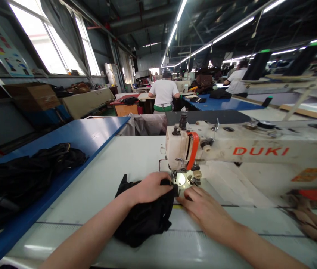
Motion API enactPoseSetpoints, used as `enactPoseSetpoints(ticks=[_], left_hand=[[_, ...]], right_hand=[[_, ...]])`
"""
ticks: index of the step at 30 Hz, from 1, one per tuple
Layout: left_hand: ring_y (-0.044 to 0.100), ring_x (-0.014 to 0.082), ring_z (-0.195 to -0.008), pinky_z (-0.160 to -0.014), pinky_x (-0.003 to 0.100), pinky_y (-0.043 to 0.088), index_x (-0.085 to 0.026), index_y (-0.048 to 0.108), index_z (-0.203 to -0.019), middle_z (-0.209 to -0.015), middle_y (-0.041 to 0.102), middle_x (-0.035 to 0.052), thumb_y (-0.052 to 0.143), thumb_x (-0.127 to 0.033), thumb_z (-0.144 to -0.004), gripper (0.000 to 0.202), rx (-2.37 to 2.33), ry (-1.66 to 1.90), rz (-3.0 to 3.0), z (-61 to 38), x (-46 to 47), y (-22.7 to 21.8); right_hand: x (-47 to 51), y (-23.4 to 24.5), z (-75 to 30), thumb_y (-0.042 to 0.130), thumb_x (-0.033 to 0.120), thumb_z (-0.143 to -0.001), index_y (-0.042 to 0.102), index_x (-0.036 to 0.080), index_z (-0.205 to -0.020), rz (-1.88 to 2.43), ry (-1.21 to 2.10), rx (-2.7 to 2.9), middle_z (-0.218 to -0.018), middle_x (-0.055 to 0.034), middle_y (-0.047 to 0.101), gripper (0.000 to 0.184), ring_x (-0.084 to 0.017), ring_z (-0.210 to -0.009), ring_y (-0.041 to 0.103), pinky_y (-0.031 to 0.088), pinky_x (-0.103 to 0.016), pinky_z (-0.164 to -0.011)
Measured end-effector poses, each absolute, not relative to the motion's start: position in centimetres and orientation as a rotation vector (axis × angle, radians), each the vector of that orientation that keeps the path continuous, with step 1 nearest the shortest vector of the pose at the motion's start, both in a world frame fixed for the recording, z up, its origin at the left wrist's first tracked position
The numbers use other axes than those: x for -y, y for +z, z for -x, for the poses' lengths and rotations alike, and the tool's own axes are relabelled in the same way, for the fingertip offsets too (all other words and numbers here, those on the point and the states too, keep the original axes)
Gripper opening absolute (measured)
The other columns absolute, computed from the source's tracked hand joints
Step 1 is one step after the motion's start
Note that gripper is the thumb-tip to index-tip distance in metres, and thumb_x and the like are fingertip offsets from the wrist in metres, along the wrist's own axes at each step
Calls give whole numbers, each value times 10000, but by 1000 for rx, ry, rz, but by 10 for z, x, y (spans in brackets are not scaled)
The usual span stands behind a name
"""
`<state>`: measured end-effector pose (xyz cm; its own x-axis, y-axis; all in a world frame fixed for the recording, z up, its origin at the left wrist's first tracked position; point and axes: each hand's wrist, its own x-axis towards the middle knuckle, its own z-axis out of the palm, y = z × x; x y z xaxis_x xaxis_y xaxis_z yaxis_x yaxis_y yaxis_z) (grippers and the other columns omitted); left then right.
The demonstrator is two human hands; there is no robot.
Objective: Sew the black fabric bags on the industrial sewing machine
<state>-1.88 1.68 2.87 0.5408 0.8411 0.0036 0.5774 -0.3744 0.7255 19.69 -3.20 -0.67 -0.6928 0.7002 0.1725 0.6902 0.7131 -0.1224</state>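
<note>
A bunched piece of black fabric (pixel 144 224) lies on the pale sewing table, just left of the sewing machine's needle area. My left hand (pixel 154 186) is closed on its upper part, thumb and fingers holding the cloth. On the other side, my right hand (pixel 201 201) has its fingers curled together at the fabric's right edge, pinching it close in front of the presser foot. A small lamp lights the metal needle plate (pixel 181 180) between my hands. The white sewing machine (pixel 220 145), with an orange lever on its head, stands over this spot. My fingers partly hide the cloth's edge.
Dark garments (pixel 35 172) are heaped on a blue table (pixel 99 130) at the left. A printed ruler line (pixel 71 225) runs along the front of the sewing table (pixel 136 153). One person (pixel 164 91) in a white shirt works ahead, another (pixel 235 82) farther right.
</note>
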Motion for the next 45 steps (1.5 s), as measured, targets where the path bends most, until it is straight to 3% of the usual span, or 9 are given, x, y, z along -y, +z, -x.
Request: enactPoseSetpoints(ticks=[4,33,38,45], left_hand=[[609,190,-784,-702,263,448,-180,626,-812,-820,657,23,507,-199,-722,150,-1278,300,-2157,3,-20,13],[621,205,-815,-702,259,452,-190,641,-805,-857,677,32,509,-229,-691,178,-1303,197,-2244,-8,-36,4],[627,216,-840,-727,273,464,-197,652,-827,-880,685,29,521,-243,-702,187,-1291,188,-2225,-7,-36,5],[635,221,-856,-736,279,470,-194,665,-856,-896,694,37,519,-230,-709,210,-1296,171,-2212,-9,-35,7]], right_hand=[[31,-8,-197,526,140,-867,615,180,-971,1088,79,2703,-917,-60,540,142,-228,-917,486,431,-410,-863],[30,-10,-204,444,160,-912,637,192,-1022,1042,226,2606,-887,-65,556,224,-213,-891,486,442,-367,-818],[28,-10,-206,445,127,-899,642,182,-932,1045,296,2499,-873,-60,589,207,-204,-873,515,455,-345,-785],[21,-10,-198,438,103,-894,633,167,-945,1083,263,2494,-916,-77,598,212,-215,-934,523,461,-362,-830]])
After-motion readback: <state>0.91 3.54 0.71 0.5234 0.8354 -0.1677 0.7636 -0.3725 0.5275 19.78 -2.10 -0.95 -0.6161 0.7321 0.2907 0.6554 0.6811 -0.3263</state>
